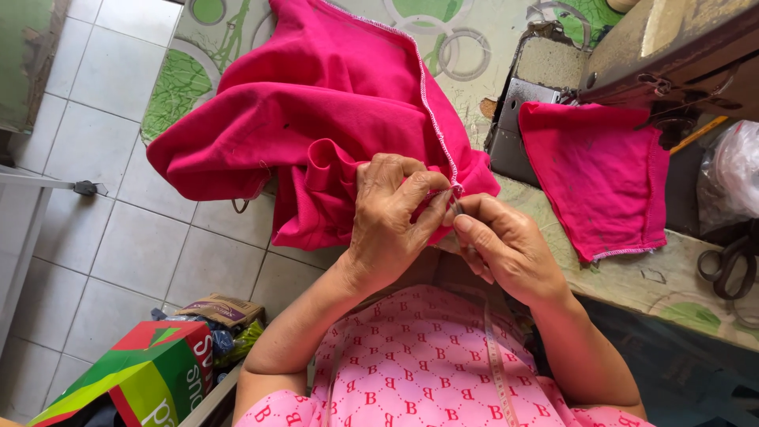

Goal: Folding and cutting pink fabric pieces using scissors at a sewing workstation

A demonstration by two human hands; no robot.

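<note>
A big piece of bright pink cloth with a white stitched edge lies bunched over the left end of a sewing table and hangs off it. My left hand grips a fold of this cloth near its stitched edge. My right hand pinches the same edge between thumb and fingers, right beside the left hand. Both hands meet close to my chest. A smaller pink cloth piece lies flat beside the sewing machine.
The table has a green-and-cream patterned cover. Dark scissors and a clear plastic bag sit at the right. On the tiled floor at lower left stand a colourful bag and a small box.
</note>
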